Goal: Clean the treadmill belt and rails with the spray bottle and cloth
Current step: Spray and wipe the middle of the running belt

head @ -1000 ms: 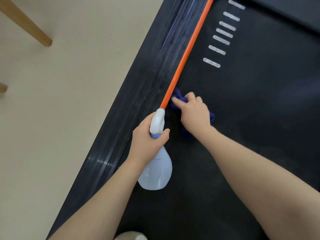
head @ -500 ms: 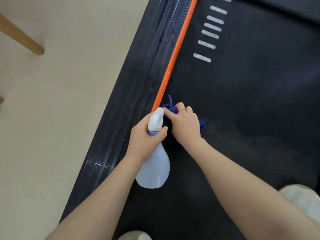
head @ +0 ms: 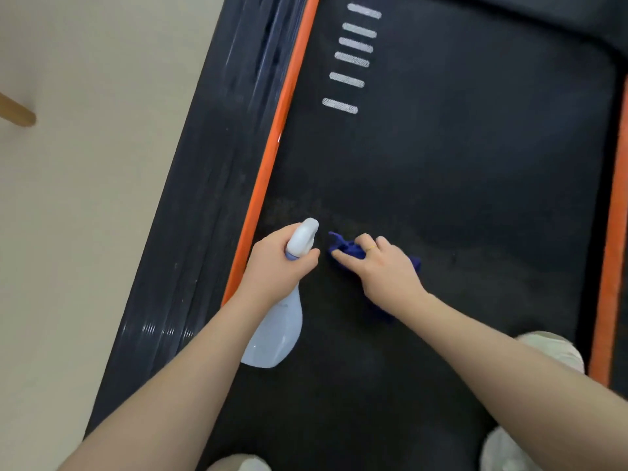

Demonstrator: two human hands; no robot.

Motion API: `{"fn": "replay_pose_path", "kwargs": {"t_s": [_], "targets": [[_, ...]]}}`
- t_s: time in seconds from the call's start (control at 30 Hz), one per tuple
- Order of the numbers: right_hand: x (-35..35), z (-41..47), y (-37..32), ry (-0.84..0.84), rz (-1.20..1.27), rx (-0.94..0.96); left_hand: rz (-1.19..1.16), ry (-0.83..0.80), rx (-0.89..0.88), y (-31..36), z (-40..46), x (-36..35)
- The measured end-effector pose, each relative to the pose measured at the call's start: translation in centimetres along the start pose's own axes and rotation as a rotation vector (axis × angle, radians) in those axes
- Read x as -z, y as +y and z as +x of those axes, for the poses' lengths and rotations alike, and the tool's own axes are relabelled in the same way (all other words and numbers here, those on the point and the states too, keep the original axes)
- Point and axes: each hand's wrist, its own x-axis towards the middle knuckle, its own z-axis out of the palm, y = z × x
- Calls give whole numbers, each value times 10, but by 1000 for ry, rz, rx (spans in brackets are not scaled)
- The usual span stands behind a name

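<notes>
The right hand's fingers curl over and pinch a bunched dark blue cloth, pressing it flat against the black treadmill belt; a thin ring shows on one finger. The left hand's fingers wrap tightly around the neck of a pale blue translucent plastic spray bottle with a white trigger head, its nozzle pointing up the belt and its round body hanging below the wrist.

Half a second ago the cloth was rubbing right against the orange strip that edges the ribbed black left side rail; now both hands sit further inward, with the cloth apart from the strip and out on the belt surface. A faint dull patch lies just ahead of the nozzle. This reads as the wiping shifting from the edge to the belt itself, with most of the belt and the right-hand orange strip likely left to do.
</notes>
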Motion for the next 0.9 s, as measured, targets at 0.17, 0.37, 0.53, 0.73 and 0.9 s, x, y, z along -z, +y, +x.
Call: {"fn": "replay_pose_path", "kwargs": {"t_s": [0.17,0.37,0.53,0.73,0.9], "targets": [[21,42,39,-24,80,-621,41,33,-46,2,-1,-6],[18,7,-39,-202,194,-227,63,73,46,6,3,-8],[33,7,5,-204,170,-280,46,187,94,1,-15,-9],[34,-10,22,-60,322,-509,160,73,7,2,-31,-20],[42,-34,45,-4,391,-673,212,-163,26,6,-29,-52]]}}
